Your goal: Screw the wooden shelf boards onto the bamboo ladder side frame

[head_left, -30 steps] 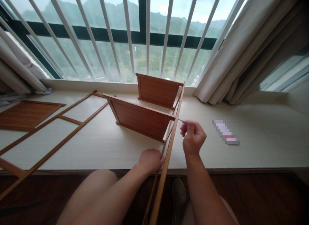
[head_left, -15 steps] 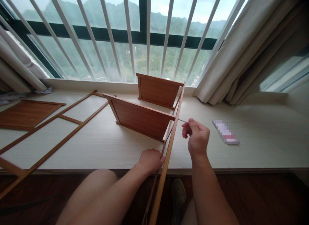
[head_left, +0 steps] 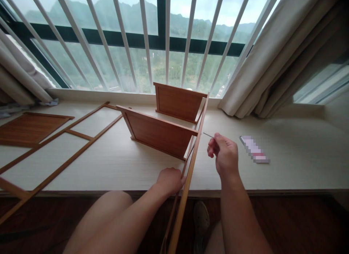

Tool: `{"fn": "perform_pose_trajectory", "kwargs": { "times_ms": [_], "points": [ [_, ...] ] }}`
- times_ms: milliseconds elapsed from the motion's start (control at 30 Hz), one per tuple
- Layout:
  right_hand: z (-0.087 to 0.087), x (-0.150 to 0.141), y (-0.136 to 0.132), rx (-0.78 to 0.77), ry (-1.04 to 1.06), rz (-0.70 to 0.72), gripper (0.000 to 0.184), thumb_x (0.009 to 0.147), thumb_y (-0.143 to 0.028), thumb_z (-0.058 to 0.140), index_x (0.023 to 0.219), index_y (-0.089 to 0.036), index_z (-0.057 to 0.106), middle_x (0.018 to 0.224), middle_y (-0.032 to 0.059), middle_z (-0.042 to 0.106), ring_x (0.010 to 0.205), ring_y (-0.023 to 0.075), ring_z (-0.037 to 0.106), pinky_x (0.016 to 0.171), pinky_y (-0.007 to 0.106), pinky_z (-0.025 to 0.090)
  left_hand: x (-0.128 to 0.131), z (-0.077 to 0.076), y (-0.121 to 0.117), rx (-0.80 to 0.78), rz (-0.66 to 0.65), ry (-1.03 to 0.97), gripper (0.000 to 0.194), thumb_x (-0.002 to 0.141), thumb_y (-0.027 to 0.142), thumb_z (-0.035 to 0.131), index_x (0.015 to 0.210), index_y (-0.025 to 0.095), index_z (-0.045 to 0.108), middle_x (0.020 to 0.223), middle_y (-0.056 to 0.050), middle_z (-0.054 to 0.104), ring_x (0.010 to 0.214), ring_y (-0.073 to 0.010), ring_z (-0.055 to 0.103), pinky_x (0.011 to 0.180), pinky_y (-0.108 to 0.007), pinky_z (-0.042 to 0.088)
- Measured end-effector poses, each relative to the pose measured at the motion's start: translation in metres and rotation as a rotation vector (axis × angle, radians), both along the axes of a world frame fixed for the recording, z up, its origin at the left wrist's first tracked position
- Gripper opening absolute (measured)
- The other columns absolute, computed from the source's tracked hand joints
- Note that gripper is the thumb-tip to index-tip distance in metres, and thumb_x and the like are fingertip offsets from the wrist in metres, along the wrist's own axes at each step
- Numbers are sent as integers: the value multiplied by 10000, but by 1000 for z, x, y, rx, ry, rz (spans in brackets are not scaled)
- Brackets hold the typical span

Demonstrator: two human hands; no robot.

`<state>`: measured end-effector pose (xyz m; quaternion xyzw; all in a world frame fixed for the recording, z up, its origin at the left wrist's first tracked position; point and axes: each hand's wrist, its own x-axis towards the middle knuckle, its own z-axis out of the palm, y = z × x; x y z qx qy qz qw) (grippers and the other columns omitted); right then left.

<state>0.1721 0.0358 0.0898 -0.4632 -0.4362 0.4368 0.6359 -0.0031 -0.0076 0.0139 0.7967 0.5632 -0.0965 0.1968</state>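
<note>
My left hand [head_left: 170, 180] is closed round the lower rail of a wooden side frame [head_left: 191, 170], which stands on edge and runs toward me past the ledge. Two brown wooden shelf panels, a near one [head_left: 160, 132] and a far one [head_left: 180, 103], meet that frame at their right ends. Between thumb and fingers, my right hand [head_left: 225, 152] pinches a thin grey metal hex key [head_left: 208, 135]. Its tip is just right of the frame, level with the near panel's end, a small gap apart. The rest of the key is hidden in my hand.
A second wooden ladder-like frame [head_left: 79, 154] lies flat on the pale ledge [head_left: 131, 170] at left, with another panel [head_left: 35, 128] beside it. A blurred-out flat object [head_left: 255, 149] lies at right. White window bars [head_left: 167, 64] and a curtain [head_left: 253, 64] stand behind.
My right hand has drawn back to the right, and the hex key's tip has come away from the frame. My left hand and the wooden pieces have stayed put.
</note>
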Motion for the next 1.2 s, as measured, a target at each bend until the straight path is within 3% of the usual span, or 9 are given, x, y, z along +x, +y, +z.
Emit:
{"fn": "perform_pose_trajectory", "kwargs": {
  "times_ms": [133, 267, 467, 733, 1200],
  "points": [
    [-4, 3, -3, 94, -273, -38, 367, 910, -478, 557, 739, -163, 635, 530, -18, 545, 446, 94, 474, 410, 212, 347, 1, -1, 0, 3, 0, 0, 561, 922, 500, 284, 947, 149, 721, 963, -180, 718, 917, -331, 685, 779, -429, 540],
    [-8, 4, -7, 161, -401, -89, 360, 932, -471, 530, 759, -172, 629, 554, -27, 540, 472, 95, 477, 456, 223, 373, 1, -1, 1, -6, 1, -4, 543, 918, 485, 295, 931, 151, 723, 958, -176, 721, 908, -333, 689, 768, -434, 545],
    [-14, 2, -6, 249, -358, -222, 317, 948, -432, 518, 798, -177, 631, 572, -34, 537, 464, 94, 473, 441, 228, 356, 1, -9, 0, 49, 14, 1, 539, 915, 505, 320, 934, 149, 725, 948, -174, 721, 894, -328, 689, 760, -425, 545],
    [-18, -4, 0, 293, -407, -191, 270, 955, -391, 520, 834, -181, 640, 597, -34, 546, 486, 93, 490, 487, 234, 381, 0, -20, 0, 81, 19, 2, 543, 925, 507, 317, 932, 155, 730, 937, -171, 720, 890, -324, 689, 760, -423, 544],
    [-19, 0, 1, 342, -483, -219, 237, 950, -360, 530, 846, -186, 651, 597, -37, 544, 492, 96, 495, 493, 241, 387, 0, -7, 0, 43, 1, -5, 543, 920, 495, 307, 906, 147, 724, 940, -179, 723, 892, -344, 695, 747, -447, 554]
  ]
}}
